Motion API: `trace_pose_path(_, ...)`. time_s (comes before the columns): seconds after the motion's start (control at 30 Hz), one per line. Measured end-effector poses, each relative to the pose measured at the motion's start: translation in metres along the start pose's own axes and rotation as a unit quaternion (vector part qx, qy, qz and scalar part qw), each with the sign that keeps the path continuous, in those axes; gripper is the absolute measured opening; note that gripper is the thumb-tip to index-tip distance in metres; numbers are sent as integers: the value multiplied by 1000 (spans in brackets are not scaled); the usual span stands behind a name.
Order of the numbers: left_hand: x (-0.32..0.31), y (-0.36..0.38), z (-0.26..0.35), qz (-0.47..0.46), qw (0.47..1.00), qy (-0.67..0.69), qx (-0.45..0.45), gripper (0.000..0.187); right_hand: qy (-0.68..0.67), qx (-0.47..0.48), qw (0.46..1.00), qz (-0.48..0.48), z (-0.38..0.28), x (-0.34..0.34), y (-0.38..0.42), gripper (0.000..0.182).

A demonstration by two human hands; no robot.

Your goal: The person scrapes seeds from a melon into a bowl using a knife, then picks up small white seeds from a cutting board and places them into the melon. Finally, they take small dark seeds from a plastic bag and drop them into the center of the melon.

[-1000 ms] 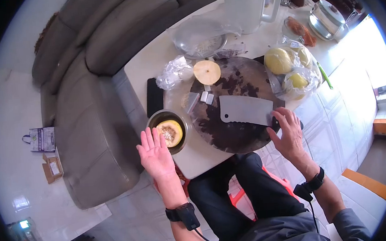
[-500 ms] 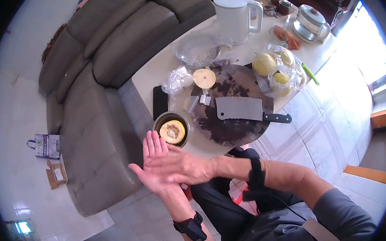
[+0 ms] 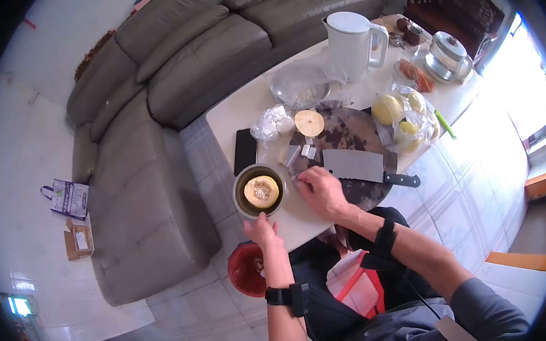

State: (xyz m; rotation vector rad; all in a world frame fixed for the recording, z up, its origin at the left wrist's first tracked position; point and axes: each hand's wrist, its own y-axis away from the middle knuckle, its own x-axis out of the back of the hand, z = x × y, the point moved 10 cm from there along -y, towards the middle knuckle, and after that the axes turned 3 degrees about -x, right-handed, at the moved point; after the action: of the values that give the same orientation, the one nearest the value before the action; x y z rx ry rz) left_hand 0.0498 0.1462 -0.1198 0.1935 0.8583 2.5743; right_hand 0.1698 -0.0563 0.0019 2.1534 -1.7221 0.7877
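Note:
My left hand (image 3: 262,231) is at the near side of a round metal bowl (image 3: 241,205), its fingers apart and one fingertip close to the rim. Inside the bowl lies a halved yellow fruit (image 3: 262,191), cut side up with seeds showing. My right hand (image 3: 321,191) hovers at the left edge of a dark round board (image 3: 363,194), fingers curled; whether they hold anything is too small to tell. A cleaver (image 3: 355,165) rests on the board, black handle to the right. Another fruit half (image 3: 309,123) sits at the board's upper left, above small white pieces (image 3: 308,151).
A black phone-like slab (image 3: 245,151) and a crumpled plastic bag (image 3: 273,123) lie on the table. Farther back are a white jug (image 3: 348,48), bagged yellow fruits (image 3: 387,109), a green-handled tool (image 3: 445,124) and a glass teapot (image 3: 447,57). A red bin (image 3: 246,280) stands below the table edge.
My hands were together, palm against palm, and have come apart. The left is now beside the bowl, the right by the board. The camera view has shifted, and the red bin shows.

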Motion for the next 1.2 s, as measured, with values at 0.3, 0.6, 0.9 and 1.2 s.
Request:
trace_pose_path(0.3, -8, -17, -9, -66, 994, 18, -87, 57, 217, 146, 965, 36, -9, 4, -30, 32)
trace_pose_path(0.6, 31, 44, -48, -76, 996, 1, -37, 55, 358, 237, 903, 22, 6, -21, -65, 15)
trace_pose_path(0.9, 52, 79, -38, -80, 994, -1, -74, 66, 7, 124, 981, 147, -74, 85, -12, 6)
trace_pose_path(1.2, 70, 242, 28, -170, 938, -19, -301, 20, -36, 85, 996, -20, -74, 85, 151, 8)
